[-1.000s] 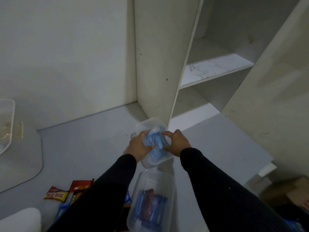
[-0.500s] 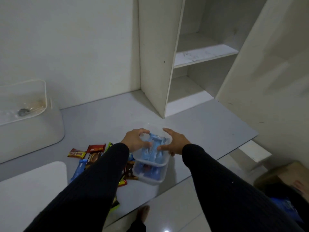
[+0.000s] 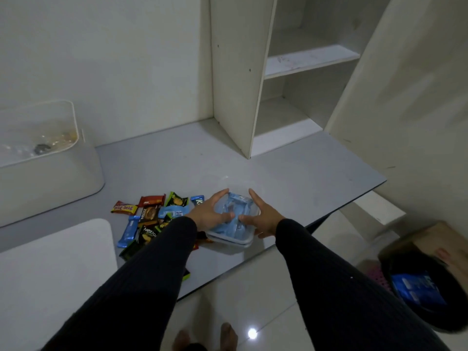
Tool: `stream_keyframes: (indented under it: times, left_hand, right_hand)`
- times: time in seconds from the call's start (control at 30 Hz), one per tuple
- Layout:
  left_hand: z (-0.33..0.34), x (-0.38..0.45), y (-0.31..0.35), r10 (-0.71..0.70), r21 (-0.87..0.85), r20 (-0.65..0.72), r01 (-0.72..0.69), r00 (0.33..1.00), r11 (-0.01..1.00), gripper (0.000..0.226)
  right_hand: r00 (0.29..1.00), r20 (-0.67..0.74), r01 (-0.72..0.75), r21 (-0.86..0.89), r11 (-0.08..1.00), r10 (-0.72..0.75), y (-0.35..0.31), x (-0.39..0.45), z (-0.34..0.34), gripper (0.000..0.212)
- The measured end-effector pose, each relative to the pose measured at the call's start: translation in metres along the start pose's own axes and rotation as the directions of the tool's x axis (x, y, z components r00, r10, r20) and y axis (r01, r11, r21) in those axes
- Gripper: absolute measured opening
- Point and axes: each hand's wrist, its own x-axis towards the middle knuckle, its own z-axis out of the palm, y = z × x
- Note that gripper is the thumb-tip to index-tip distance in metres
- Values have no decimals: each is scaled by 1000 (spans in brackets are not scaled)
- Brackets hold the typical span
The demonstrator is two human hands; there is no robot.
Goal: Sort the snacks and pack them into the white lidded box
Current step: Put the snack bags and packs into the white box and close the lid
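A clear plastic container (image 3: 236, 219) filled with blue-wrapped snacks sits stacked on a second clear container (image 3: 231, 241) near the grey table's front edge. My left hand (image 3: 211, 211) holds its left side and my right hand (image 3: 264, 216) its right side. On both hands the thumbs rest on top and the fingers stretch along the sides. Several loose snack packets (image 3: 149, 219) in red, green, blue and black lie just left of the containers, partly hidden by my left sleeve. The white box (image 3: 50, 181) stands open at the far left, with its white lid (image 3: 55, 262) lying flat in front of it.
A white shelf unit (image 3: 253, 84) stands at the back of the grey table (image 3: 291, 173). To the right, on the floor, a dark bin (image 3: 430, 307) holds blue packets. The table's front edge runs diagonally past the containers, and my bare feet show below it.
Both hands brought the clear container of blue snacks down and toward me, onto the second container. The fingers have since spread out along it. The view tilted down, showing the snack pile and white box.
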Motion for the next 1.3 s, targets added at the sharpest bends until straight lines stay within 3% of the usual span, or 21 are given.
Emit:
stream_keyframes:
  times: [0.17,0.37,0.57,0.8,1.1,1.3]
  left_hand:
    - [-22,-10,2,11,-59,-60,-15,998,998,78]
    - [-102,-55,25,108,-113,-237,-138,966,984,77]
    - [-211,-150,9,175,-54,-486,-230,856,972,75]
    - [-304,-248,-55,127,-31,-659,-195,741,980,74]
    - [-387,-261,-136,-16,-114,-755,-108,655,988,74]
    - [-434,-218,-185,-129,-170,-757,-2,641,985,76]
  right_hand:
    - [998,-26,50,-45,998,-51,-32,-10,-1,85]
    - [970,-70,228,-63,972,-232,-127,-36,9,82]
    - [899,-22,436,104,894,-437,-231,-64,81,80]
    - [795,78,582,184,792,-602,-323,-70,200,76]
    - [730,241,624,146,767,-640,-403,-9,297,75]
    - [754,327,557,140,819,-569,-439,70,334,74]
